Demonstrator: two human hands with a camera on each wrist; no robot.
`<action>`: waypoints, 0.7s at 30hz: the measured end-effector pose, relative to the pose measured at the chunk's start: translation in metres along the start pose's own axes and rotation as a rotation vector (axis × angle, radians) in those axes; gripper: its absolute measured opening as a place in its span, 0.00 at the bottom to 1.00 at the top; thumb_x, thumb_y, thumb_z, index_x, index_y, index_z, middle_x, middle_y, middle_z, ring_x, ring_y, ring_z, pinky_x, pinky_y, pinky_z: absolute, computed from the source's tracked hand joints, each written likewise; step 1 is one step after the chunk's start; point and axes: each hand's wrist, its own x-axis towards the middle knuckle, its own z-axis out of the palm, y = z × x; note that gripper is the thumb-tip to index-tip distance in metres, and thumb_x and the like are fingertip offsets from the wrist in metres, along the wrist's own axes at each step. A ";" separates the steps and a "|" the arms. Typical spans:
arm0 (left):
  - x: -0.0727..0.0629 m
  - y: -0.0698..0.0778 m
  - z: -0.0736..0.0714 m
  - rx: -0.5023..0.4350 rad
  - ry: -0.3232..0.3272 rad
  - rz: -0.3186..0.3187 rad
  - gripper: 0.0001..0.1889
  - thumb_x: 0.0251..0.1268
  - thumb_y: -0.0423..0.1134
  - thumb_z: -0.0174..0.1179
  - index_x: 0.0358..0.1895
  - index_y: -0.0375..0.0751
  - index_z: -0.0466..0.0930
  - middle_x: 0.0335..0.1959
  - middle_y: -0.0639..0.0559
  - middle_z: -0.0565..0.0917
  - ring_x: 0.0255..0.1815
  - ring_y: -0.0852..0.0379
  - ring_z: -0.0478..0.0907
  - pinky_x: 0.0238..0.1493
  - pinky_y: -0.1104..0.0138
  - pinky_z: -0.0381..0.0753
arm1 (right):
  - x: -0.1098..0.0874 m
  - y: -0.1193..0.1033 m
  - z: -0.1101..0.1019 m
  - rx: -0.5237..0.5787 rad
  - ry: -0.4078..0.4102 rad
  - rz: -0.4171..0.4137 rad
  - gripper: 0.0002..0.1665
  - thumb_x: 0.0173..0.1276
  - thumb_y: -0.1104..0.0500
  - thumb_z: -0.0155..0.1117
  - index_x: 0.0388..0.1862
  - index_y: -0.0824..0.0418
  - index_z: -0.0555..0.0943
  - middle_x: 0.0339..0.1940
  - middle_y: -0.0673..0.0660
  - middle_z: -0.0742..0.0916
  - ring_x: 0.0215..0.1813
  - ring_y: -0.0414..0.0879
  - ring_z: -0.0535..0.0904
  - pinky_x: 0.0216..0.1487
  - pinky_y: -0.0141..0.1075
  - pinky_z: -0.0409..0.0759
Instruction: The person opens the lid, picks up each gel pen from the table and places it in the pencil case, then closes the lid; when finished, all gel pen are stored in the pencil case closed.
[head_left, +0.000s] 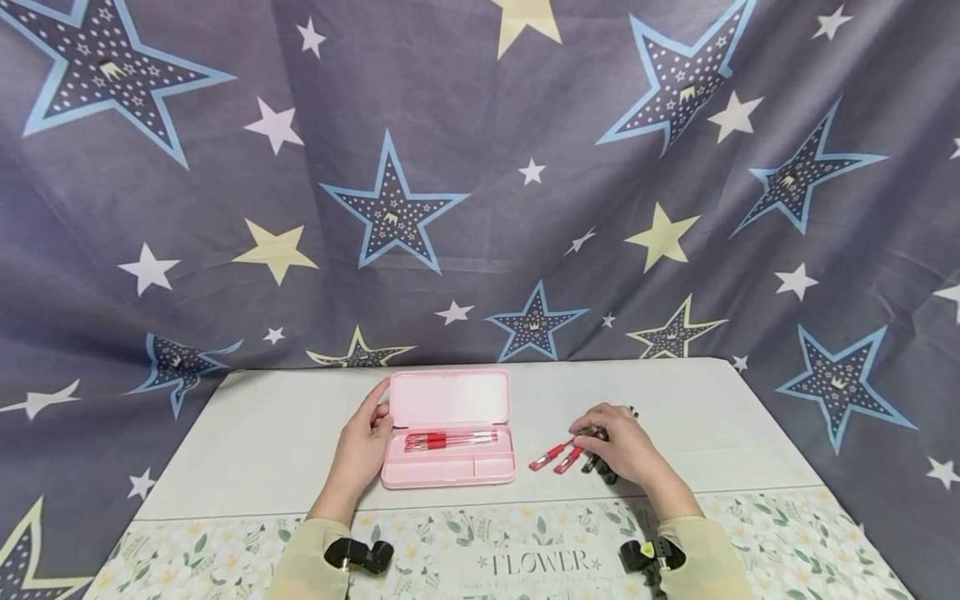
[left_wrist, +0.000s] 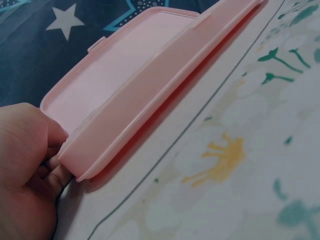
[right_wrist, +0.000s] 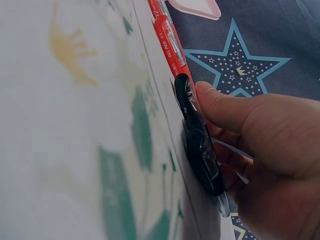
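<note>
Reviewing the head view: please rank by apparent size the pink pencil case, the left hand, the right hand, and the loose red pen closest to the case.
Largest to smallest:
1. Pink pencil case
2. Left hand and right hand: too alike to rank
3. Loose red pen, visible part only

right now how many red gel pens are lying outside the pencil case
2: one red gel pen nearest the pink pencil case, another between that one and the black pens; the right hand may hide more.

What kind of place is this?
Likely a makeshift indoor recording corner: star-print cloth hung behind a tabletop with a flower-printed band, and black camera-like devices on both wrists.
</note>
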 end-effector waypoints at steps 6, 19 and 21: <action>0.000 -0.002 0.001 0.000 -0.002 0.007 0.34 0.86 0.30 0.54 0.89 0.55 0.63 0.59 0.41 0.88 0.55 0.47 0.82 0.62 0.49 0.76 | -0.001 0.001 0.000 -0.009 -0.005 -0.001 0.05 0.77 0.61 0.75 0.47 0.52 0.92 0.50 0.51 0.86 0.65 0.61 0.77 0.67 0.63 0.73; -0.001 -0.001 0.001 -0.003 -0.001 0.009 0.34 0.86 0.29 0.54 0.89 0.54 0.63 0.59 0.41 0.88 0.54 0.47 0.82 0.61 0.49 0.76 | -0.002 0.004 0.001 -0.030 -0.008 0.005 0.03 0.76 0.58 0.76 0.41 0.49 0.90 0.49 0.49 0.84 0.59 0.56 0.76 0.62 0.59 0.74; -0.001 -0.001 0.001 -0.003 0.000 0.008 0.34 0.86 0.29 0.54 0.89 0.54 0.63 0.59 0.41 0.88 0.54 0.47 0.82 0.61 0.49 0.76 | -0.002 0.005 0.001 -0.034 -0.008 0.001 0.04 0.76 0.58 0.76 0.39 0.48 0.89 0.49 0.50 0.83 0.59 0.57 0.75 0.62 0.59 0.74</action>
